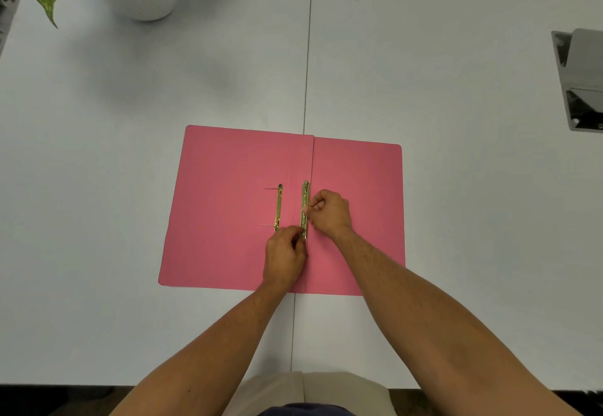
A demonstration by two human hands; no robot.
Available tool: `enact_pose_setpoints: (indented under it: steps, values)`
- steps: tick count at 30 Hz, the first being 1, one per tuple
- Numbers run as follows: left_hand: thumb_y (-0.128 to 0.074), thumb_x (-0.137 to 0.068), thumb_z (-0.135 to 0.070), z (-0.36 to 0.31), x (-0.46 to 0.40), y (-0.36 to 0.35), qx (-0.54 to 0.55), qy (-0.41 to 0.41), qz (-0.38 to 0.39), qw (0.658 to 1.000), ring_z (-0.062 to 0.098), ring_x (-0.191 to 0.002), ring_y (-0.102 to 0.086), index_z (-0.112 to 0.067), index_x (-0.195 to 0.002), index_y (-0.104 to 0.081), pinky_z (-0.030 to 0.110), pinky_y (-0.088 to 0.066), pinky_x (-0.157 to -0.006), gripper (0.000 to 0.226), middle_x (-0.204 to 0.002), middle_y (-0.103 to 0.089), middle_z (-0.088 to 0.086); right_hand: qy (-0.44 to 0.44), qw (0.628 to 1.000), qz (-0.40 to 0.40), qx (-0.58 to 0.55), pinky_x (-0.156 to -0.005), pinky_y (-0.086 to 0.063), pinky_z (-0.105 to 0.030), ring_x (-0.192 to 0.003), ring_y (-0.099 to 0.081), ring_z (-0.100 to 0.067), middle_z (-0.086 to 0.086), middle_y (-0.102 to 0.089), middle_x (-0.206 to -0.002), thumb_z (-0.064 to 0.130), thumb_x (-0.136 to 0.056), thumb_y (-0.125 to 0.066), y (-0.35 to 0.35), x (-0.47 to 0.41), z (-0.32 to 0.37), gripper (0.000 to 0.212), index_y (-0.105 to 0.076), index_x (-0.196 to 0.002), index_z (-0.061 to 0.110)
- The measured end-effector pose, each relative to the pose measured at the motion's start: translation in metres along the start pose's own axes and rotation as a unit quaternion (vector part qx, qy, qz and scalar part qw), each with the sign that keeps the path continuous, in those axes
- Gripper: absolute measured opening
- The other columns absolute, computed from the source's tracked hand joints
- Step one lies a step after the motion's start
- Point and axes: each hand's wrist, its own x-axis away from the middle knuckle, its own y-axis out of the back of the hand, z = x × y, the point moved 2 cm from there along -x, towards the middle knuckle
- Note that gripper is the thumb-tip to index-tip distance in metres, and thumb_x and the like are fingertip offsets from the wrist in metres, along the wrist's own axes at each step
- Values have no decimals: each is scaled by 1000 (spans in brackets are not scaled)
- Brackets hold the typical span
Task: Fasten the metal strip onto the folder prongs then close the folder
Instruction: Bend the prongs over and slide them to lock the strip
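The pink folder (228, 207) lies open in the middle of the frame. Both hands pinch the metal strip (305, 203) by the fold: left hand (284, 252) at its low end, right hand (329, 211) mid. The 2 prongs (278, 207) sit just left, bare. Step 1 isn't done. Next: lift the strip over & line up holes w/ prongs.

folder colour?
Pink folder, lying open on the table; shows best in the head view.

matt pink card folder (228, 207), shiny brass strip (305, 207)
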Motion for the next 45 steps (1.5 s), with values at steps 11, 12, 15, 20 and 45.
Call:
enact_pose_setpoints:
  steps: [11,12,15,20,45]
  values:
    - [-56,-84,-6,-11,-2,-5,-45,47,9,998,29,-74,-60,-2,-79,-69,34,-46,-64,14,-80,-69,15,2,1000,0,2,-71,-61,-37,-71,-71,-29,-16,-73,-74,8,-78,-77,0,1,1,16,-62,-75,14]
    - [-55,-83,-5,-13,-3,-5,-51,49,12,997,30,-73,-61,-1,-78,-69,35,-47,-63,15,-78,-69,16,2,1000,0,2,-71,-61,-37,-73,-71,-30,-16,-73,-75,8,-78,-77,0,0,1,15,-63,-76,13]
    - [-51,-85,-5,-18,-5,-7,-63,62,22,996,33,-71,-62,0,-78,-69,44,-54,-66,19,-77,-69,18,0,1000,3,0,-72,-61,-38,-75,-72,-33,-17,-73,-75,7,-79,-76,0,1,1,13,-64,-78,11]
    - [-48,-91,-13,-23,-2,-8,-139,61,28,988,34,-75,-64,-3,-87,-68,43,-55,-66,23,-84,-69,16,-1,1000,4,-3,-73,-61,-39,-75,-71,-33,-17,-72,-74,6,-78,-76,1,1,1,11,-65,-78,9]
    - [-59,-77,3,-4,0,0,56,90,-11,994,20,-69,-63,-8,-93,-65,33,-56,-71,21,-73,-65,1,-2,1000,-1,1,-71,-62,-40,-74,-72,-32,-15,-72,-73,7,-78,-77,2,2,3,21,-60,-71,18]
